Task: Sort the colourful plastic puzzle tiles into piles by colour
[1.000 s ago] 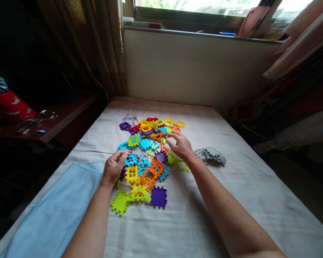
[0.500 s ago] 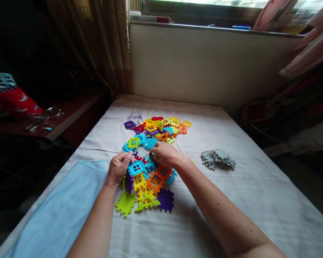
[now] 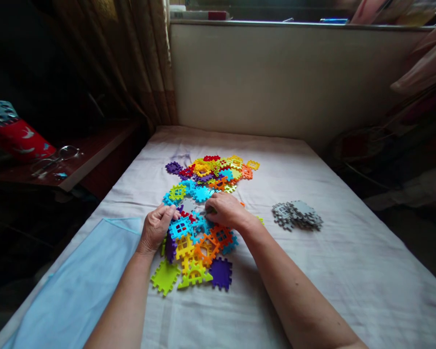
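A heap of toothed plastic building tiles lies on the bed sheet in the head view. My left hand [image 3: 158, 225] rests at the heap's left edge, fingers curled and pressed together beside a blue window tile [image 3: 180, 227]; what they hold, if anything, is hidden. Reaching in from the right, my right hand [image 3: 223, 209] has its fingers bent closed over the heap's middle, near a grey tile [image 3: 189, 205]. Its fingertips are shaded, so their contents cannot be made out. Closer to me lie an orange tile [image 3: 206, 249], a lime tile [image 3: 166, 277] and a purple tile [image 3: 221, 274].
A second mixed-colour heap [image 3: 218, 169] sits farther back. Grey tiles [image 3: 298, 215] are piled separately at the right. A light blue cloth [image 3: 80, 276] covers the left side of the sheet. Eyeglasses [image 3: 67, 152] and a red container [image 3: 20, 140] stand on a side table.
The view has tilted slightly downward. Both hands stay at nearly the same places in the heap, and a small orange piece now shows beyond my right wrist.
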